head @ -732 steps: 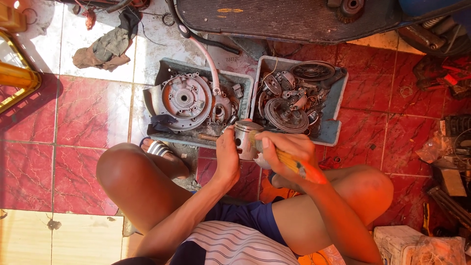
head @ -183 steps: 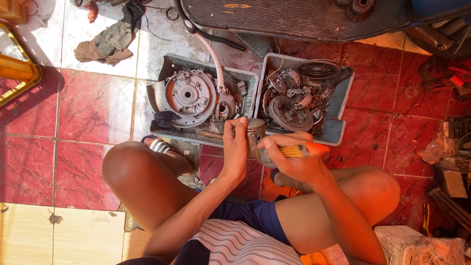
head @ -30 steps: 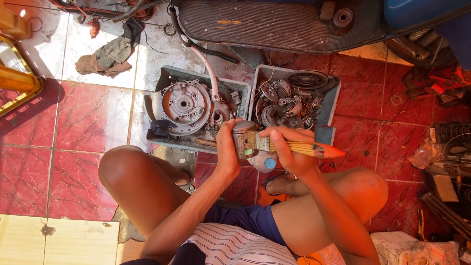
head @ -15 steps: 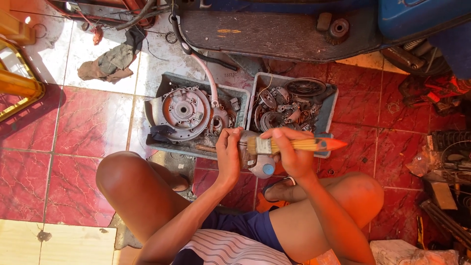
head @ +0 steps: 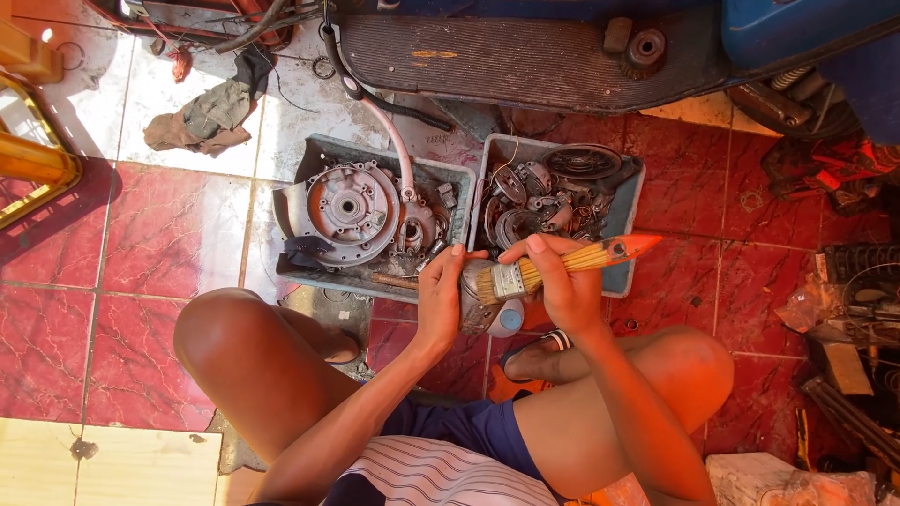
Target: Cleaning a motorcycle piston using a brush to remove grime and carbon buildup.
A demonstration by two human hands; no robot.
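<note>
Above the person's knees, the left hand (head: 441, 300) clasps a dull, greasy metal cylinder part (head: 476, 314) while the right hand (head: 562, 286) grips a wooden-handled, orange-tipped paintbrush (head: 562, 264), bristles on the part, just before two grey trays (head: 619, 225) of oily engine pieces.

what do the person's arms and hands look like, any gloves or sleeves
Both are bare: no gloves on the left hand or the right hand, and no sleeves, watch or bands showing along the forearms. No rings can be made out. The only clothing in view is a white striped top and dark blue shorts.
</note>
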